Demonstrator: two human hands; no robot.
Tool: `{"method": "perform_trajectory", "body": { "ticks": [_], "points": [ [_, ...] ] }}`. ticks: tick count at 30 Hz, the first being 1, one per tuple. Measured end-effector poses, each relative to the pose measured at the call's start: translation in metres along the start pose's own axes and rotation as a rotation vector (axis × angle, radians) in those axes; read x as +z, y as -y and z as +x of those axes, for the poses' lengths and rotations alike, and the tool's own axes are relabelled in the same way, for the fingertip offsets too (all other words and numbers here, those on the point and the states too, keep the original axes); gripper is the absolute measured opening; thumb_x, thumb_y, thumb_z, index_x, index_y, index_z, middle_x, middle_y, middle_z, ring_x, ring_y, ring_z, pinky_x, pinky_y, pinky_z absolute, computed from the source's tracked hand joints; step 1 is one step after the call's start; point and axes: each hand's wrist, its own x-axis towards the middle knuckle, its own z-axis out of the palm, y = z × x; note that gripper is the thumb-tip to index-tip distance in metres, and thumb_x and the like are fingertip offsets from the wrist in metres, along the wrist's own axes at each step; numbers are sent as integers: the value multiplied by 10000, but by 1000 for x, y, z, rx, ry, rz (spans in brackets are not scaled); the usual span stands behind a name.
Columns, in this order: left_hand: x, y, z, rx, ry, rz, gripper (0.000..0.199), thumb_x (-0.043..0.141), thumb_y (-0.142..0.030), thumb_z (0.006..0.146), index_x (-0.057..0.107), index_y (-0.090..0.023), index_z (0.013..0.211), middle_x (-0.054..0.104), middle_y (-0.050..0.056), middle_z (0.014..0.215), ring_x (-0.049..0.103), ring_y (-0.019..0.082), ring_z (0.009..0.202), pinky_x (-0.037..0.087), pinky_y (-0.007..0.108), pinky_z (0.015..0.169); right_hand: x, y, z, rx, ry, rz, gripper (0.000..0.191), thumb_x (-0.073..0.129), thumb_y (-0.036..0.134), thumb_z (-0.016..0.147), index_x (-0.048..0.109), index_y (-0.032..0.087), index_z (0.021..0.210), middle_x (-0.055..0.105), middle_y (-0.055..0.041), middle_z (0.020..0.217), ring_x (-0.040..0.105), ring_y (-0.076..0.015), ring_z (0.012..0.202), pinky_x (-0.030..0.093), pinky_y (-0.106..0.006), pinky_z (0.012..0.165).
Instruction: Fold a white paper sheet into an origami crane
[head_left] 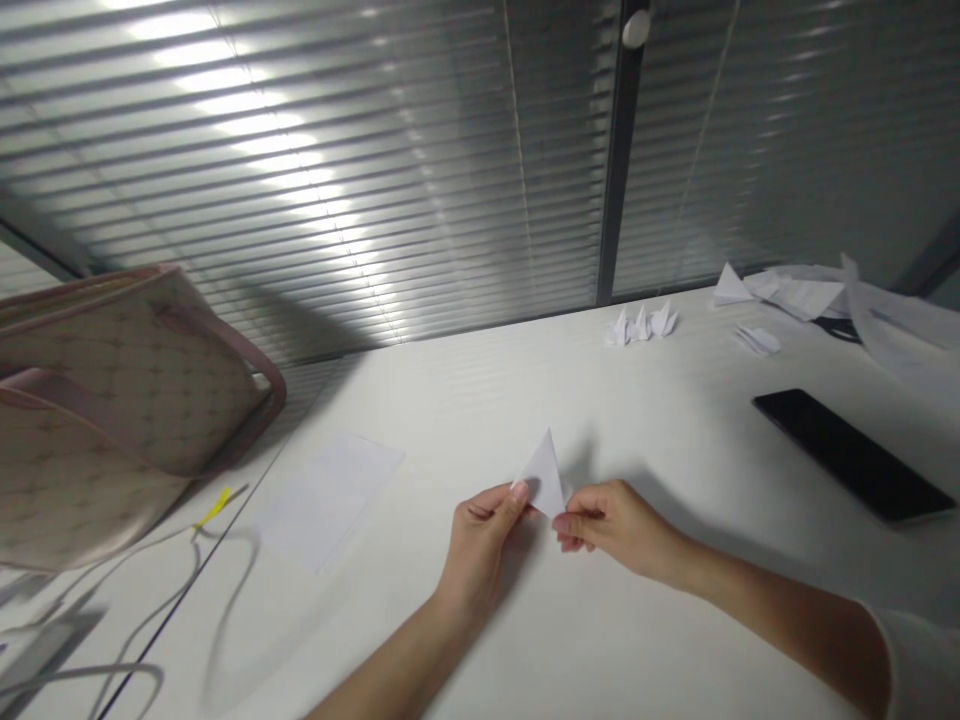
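A small piece of folded white paper (pixel 546 474), pointed at the top, is held just above the white table. My left hand (pixel 487 530) pinches its left edge, the thumb lying on the front face. At the lower right corner, the thumb and fingers of my right hand (pixel 611 525) are closed on the same paper. The fingers behind the paper are partly hidden. To the left, a flat white sheet of paper (pixel 334 495) lies on the table.
Several small folded paper figures (pixel 641 325) stand near the blinds. Folded papers (pixel 757 340) and a loose paper pile (pixel 810 290) lie back right. A black phone (pixel 851 450) rests at right. On the left are a patterned handbag (pixel 135 400) and grey cables (pixel 142 620) with a yellow tag (pixel 214 508).
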Motion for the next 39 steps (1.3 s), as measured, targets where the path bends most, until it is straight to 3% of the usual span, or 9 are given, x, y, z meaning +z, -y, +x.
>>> {"method": "perform_trajectory", "body": {
  "ticks": [3,7,14,19,24,27,31,35,39],
  "points": [
    [0,1,1,3,40,-14,346,699,-459,759,713,-131,653,678,64,694,574,179,675,425,287,668,-2,-1,2,-63,-86,-72,204,668,370,765,632,169,781,657,-25,729,579,-144,647,429,-250,567],
    [4,2,-2,10,113,-5,313,668,-418,806,750,-124,733,702,79,727,597,196,716,436,309,735,-1,-1,0,-135,-212,-159,581,725,304,714,477,233,1234,631,-30,933,567,-164,728,421,-264,603],
    [2,2,-2,91,220,-1,370,570,-469,868,756,-148,862,715,93,884,607,232,852,413,356,894,-4,-1,-3,-202,-138,-171,508,561,292,859,434,231,1347,599,-27,860,508,-154,653,393,-288,608],
    [2,0,0,109,264,6,456,556,-538,849,746,-126,806,705,116,863,610,256,852,430,373,872,-7,2,-1,-187,37,-31,394,566,336,864,524,224,1240,576,2,768,502,-127,643,392,-238,551],
    [9,-12,-4,67,304,39,484,528,-546,859,713,-128,699,693,121,817,619,255,805,447,357,812,-10,9,-2,-147,134,128,496,363,599,900,585,157,935,564,-20,701,488,-105,536,396,-221,444],
    [10,-15,-5,34,243,71,393,604,-492,828,727,-139,707,691,96,771,616,229,760,447,322,771,-11,9,1,-134,57,161,560,255,614,919,537,162,749,551,-32,659,513,-117,541,431,-238,461],
    [7,-9,-6,5,81,114,281,745,-414,719,734,-151,623,673,46,635,565,163,618,418,256,651,-12,-2,9,-180,-169,107,314,440,494,902,501,188,866,531,-2,715,536,-125,578,454,-243,493],
    [6,-4,-8,-20,-20,139,262,796,-389,655,729,-150,569,659,31,564,514,127,529,380,241,576,-14,-8,9,-321,-399,-20,195,541,300,865,462,244,1034,521,-50,1044,579,-159,825,491,-330,744],
    [5,-3,-7,-36,-45,145,266,841,-360,584,705,-141,516,638,22,526,501,115,509,369,236,558,-19,2,2,-466,-361,-187,178,605,181,803,622,256,964,538,-69,1125,488,-244,1111,372,-425,982]
  ]
}}
